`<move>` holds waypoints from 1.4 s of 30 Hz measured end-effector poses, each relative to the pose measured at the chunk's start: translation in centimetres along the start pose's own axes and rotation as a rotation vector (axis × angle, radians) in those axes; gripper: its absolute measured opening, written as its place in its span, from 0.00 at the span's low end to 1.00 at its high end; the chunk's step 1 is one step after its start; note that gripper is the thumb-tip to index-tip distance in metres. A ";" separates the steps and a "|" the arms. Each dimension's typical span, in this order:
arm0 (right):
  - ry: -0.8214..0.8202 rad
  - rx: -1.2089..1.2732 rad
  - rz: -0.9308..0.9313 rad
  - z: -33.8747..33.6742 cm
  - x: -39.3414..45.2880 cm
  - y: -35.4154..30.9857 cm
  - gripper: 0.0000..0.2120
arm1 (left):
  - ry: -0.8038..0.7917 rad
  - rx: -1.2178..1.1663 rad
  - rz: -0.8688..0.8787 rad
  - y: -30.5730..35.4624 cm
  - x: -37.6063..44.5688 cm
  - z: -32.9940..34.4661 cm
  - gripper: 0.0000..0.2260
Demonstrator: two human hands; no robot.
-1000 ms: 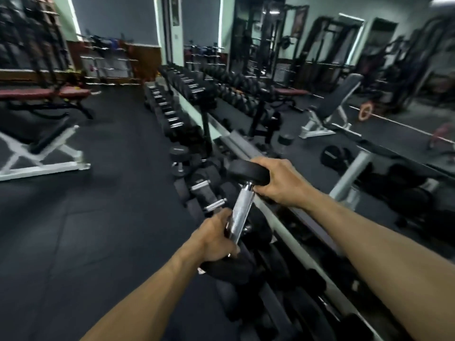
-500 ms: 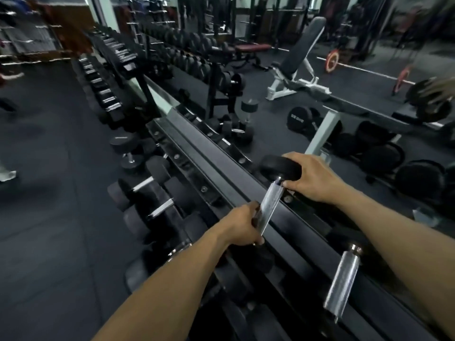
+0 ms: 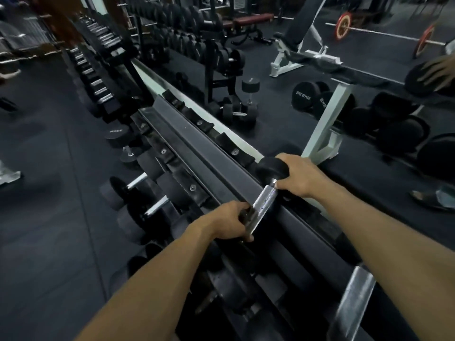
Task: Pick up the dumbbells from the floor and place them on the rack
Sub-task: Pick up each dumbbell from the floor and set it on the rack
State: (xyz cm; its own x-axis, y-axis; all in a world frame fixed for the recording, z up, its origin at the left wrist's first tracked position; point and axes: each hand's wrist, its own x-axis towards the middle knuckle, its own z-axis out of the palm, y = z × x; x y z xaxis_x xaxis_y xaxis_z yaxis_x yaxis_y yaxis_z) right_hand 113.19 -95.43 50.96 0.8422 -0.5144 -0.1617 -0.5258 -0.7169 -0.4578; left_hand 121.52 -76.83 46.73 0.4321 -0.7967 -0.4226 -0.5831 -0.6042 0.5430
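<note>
Setting a dumbbell on the rack

Near, my left hand (image 3: 229,223) wraps its grip round the dumbbell (image 3: 264,198) handle; farther, my right hand (image 3: 299,175) cups the far head over the rack (image 3: 197,141) rail. It is likely heavy, rigid, prone to rolling; knurled steel suits holding.

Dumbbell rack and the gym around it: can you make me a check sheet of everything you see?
Surface: top tier of the rack, long dark rails, mostly bare.
Job's things: dumbbell held across the top rails, chrome handle, black heads.
Clutter: loose dumbbells on the floor; one standing on end.
Grippers: left hand grips the handle; right hand cups the far head.
Cables: nothing seen.
Surroundings: mirror behind the rack, white bench frame, red-plated barbell.
</note>
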 end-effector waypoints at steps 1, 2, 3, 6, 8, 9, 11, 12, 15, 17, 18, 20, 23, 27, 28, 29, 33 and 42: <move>0.003 -0.001 0.002 0.0 -0.2 0.0 0.20 | 0.029 -0.004 0.005 0.0 -0.1 0.2 0.24; 0.003 -0.009 0.002 0.0 -0.4 0.0 0.21 | 0.058 -0.016 0.006 0.0 -0.3 0.3 0.25; -0.001 -0.022 0.002 0.0 -0.5 0.0 0.22 | 0.085 -0.032 0.004 0.0 -0.5 0.5 0.25; -0.008 -0.099 -0.002 -0.3 -0.9 -0.5 0.24 | 0.148 -0.066 0.006 -0.1 -1.5 0.6 0.23; -0.005 -0.143 -0.013 -0.6 -1.1 -1.2 0.26 | 0.173 -0.072 0.012 -0.1 -2.3 0.7 0.21; 0.000 -0.165 -0.022 -0.7 -1.3 -1.6 0.29 | 0.185 -0.067 0.014 -0.1 -2.7 0.7 0.20; 0.019 -0.211 -0.051 -0.7 -1.6 -2.7 0.33 | 0.205 -0.036 0.014 -0.5 -3.5 0.6 0.19; 0.028 -0.233 -0.072 -0.7 -1.7 -3.4 0.33 | 0.213 -0.020 0.009 -0.7 -3.9 0.5 0.18; 0.045 -0.296 -0.117 -0.3 -2.3 -5.9 0.34 | 0.260 -0.009 -0.019 -1.6 -5.0 0.2 0.20; 0.059 -0.346 -0.152 0.1 -2.6 -7.7 0.33 | 0.314 -0.019 -0.031 -2.4 -5.9 -0.1 0.22; 0.057 -0.363 -0.184 0.4 -2.8 -8.6 0.32 | 0.330 -0.019 -0.032 -2.9 -6.5 -0.2 0.22; 0.030 -0.387 -0.265 1.4 -3.3 -10.9 0.31 | 0.347 0.015 -0.043 -4.2 -8.4 -0.4 0.22; -0.035 -0.422 -0.378 3.3 -4.2 -15.1 0.31 | 0.374 0.049 -0.092 -6.8 -12.4 -0.4 0.25; -0.112 -0.440 -0.504 7.3 -6.5 -21.5 0.31 | 0.429 0.076 -0.162 -11.1 -19.1 0.0 0.26; -0.128 -0.446 -0.532 8.5 -7.5 -23.2 0.31 | 0.442 0.079 -0.186 -12.3 -21.0 0.4 0.26; -0.142 -0.448 -0.560 9.8 -8.6 -24.7 0.30 | 0.448 0.073 -0.211 -13.7 -23.0 0.9 0.25; -0.220 -0.465 -0.642 16.0 -13.7 -30.3 0.28 | 0.456 0.000 -0.305 -19.5 -31.2 4.8 0.21; -0.518 -0.529 -0.781 35.0 -27.0 -38.8 0.30 | 0.448 -0.211 -0.588 -33.0 -48.9 19.8 0.24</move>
State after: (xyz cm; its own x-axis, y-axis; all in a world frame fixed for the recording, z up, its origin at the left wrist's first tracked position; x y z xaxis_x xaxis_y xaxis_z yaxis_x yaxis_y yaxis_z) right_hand 114.99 -37.25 42.47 0.8502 0.3472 -0.3958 0.2996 -0.9372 -0.1784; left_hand 106.01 -17.68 35.09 0.8942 -0.2453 -0.3744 -0.0472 -0.8835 0.4661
